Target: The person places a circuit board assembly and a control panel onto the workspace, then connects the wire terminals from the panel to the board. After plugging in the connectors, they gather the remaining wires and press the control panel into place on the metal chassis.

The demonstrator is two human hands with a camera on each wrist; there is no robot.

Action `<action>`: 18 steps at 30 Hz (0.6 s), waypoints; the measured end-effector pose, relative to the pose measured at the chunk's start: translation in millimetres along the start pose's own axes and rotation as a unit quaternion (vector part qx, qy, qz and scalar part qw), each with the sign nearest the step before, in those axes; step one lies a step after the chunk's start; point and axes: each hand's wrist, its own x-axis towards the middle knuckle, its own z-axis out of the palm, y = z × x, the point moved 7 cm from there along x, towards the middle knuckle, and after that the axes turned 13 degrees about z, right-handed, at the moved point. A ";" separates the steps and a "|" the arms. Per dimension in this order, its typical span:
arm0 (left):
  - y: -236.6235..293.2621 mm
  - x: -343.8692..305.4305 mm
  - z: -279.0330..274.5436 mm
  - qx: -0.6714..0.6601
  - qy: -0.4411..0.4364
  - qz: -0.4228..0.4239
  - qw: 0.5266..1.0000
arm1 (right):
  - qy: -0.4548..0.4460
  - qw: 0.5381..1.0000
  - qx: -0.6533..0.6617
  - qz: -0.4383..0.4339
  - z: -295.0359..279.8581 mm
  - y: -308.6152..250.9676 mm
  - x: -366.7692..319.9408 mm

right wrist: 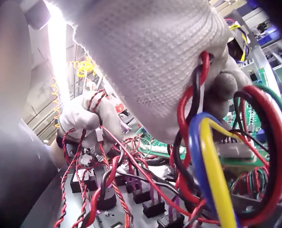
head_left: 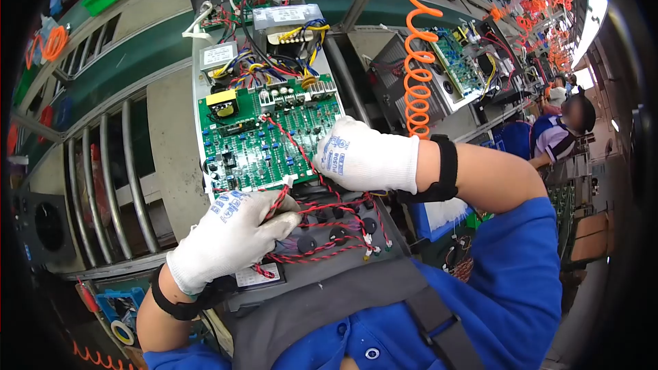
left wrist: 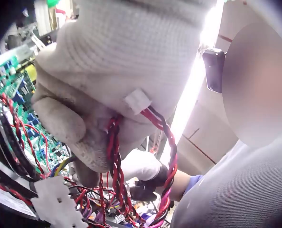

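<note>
Both hands wear white gloves. My left hand (head_left: 233,233) is at the board's near edge, its curled fingers gripping twisted red-black wires (left wrist: 115,147); a white connector (left wrist: 138,101) on such a wire lies against the glove. At the board's right edge, my right hand (head_left: 367,156) pinches a twisted red-black wire (right wrist: 183,111) that comes out of its curled fingers. The green circuit board (head_left: 264,140) lies flat in a metal chassis, with a yellow transformer (head_left: 221,104) on it. More red-black wires (head_left: 336,250) spread over the panel below the hands.
Behind the board stand larger transformers (head_left: 288,19) with cables. An orange coiled hose (head_left: 418,62) hangs to the right, near a second chassis with a board (head_left: 456,62). Metal rollers (head_left: 110,185) run at left. A person (head_left: 558,133) sits far right.
</note>
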 end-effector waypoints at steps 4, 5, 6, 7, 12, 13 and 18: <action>1.2 0.4 -0.4 -0.027 0.002 0.005 1.000 | 0.050 0.999 -0.005 -0.003 -3.7 1.9 -2.8; 2.3 0.5 -0.6 -0.024 0.006 0.029 0.999 | 0.040 0.999 0.013 0.004 -4.0 4.3 -2.6; 4.8 0.2 -0.5 -0.022 0.012 0.052 0.998 | 0.031 0.999 0.030 0.010 -5.8 6.4 -2.6; 4.8 -0.4 -1.2 -0.041 0.028 0.041 0.998 | -0.022 0.994 0.095 0.052 -6.5 17.8 -1.5; 3.2 9.3 -0.2 -0.076 0.091 0.041 0.992 | 0.041 0.872 0.487 -0.001 -44.3 27.6 -32.0; 5.5 12.8 -1.8 -0.038 0.101 0.059 0.992 | 0.003 0.842 0.538 -0.033 -52.4 19.2 -42.9; -0.3 18.9 -3.0 -0.058 0.075 0.028 0.995 | 0.004 0.848 0.529 -0.038 -32.7 20.5 -42.9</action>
